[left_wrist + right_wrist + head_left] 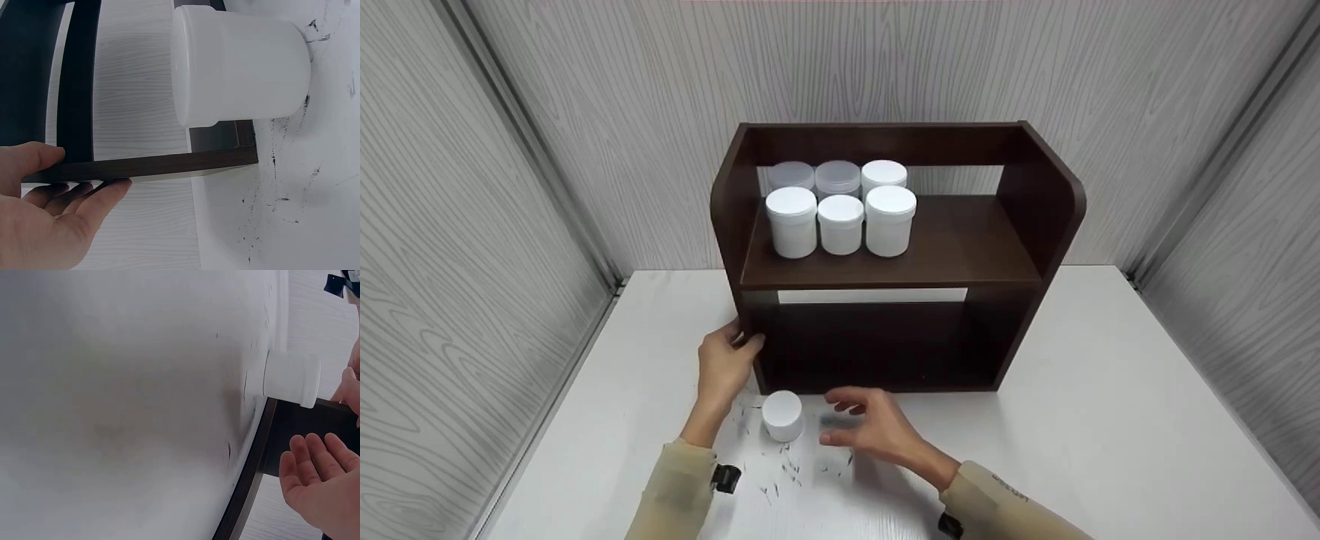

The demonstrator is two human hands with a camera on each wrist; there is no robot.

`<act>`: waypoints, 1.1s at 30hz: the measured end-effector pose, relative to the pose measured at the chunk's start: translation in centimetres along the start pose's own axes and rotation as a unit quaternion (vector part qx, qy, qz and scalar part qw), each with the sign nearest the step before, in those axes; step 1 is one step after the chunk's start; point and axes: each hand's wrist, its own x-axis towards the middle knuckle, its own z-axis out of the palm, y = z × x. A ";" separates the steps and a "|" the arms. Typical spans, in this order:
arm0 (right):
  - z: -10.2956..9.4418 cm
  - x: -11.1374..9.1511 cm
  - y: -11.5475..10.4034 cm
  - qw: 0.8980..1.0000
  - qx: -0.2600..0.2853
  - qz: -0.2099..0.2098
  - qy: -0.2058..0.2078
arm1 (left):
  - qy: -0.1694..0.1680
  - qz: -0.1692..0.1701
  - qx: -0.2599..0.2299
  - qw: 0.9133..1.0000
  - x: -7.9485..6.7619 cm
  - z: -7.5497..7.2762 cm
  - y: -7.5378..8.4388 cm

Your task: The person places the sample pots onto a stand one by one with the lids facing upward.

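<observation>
A dark brown two-tier wooden shelf [971, 232] stands on the table. My left hand [724, 367] pinches the front edge of its left side panel, thumb on the inner face and fingers on the outer, as the left wrist view shows. One white lidded jar [782, 415] stands upright on the table, just in front of the shelf's lower left corner; it looms close in the left wrist view [247, 64]. To the right of this jar, apart from it, my right hand [881, 429] is held with fingers loosely bent and nothing in them.
On the upper tier, several white lidded jars [840, 225] stand at the left in two rows, two of the rear ones with greyer lids [838, 174]. Dark scuff marks cover the white table [1110, 420] near the front jar. Grey wood-grain walls [607, 90] enclose the table.
</observation>
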 end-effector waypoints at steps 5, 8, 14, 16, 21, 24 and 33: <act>1.1 1.0 -0.1 1.000 0.000 0.009 -0.008 | -0.002 -0.001 -0.003 1.000 -0.1 -0.1 -0.1; 1.6 1.6 -0.2 1.000 -0.003 0.010 -0.014 | -0.006 -0.002 -0.003 1.000 -0.2 -0.1 -0.2; 2.6 2.7 -0.1 1.000 -0.011 0.010 -0.018 | -0.007 0.002 -0.008 1.000 -0.1 -0.1 -0.2; 2.9 3.0 -0.1 1.000 -0.012 0.009 -0.019 | -0.004 0.000 -0.013 1.000 -0.1 -0.1 -0.2; 3.4 3.5 0.0 1.000 -0.015 0.011 -0.023 | 0.000 -0.002 -0.021 1.000 -0.1 0.0 -0.3; 3.5 3.7 0.1 0.999 -0.018 0.014 -0.023 | 0.000 -0.001 -0.024 1.000 -0.1 0.0 -0.2; 4.1 4.4 0.5 0.999 -0.004 0.023 -0.026 | -0.004 0.007 -0.012 1.000 -0.2 -0.2 -0.1</act>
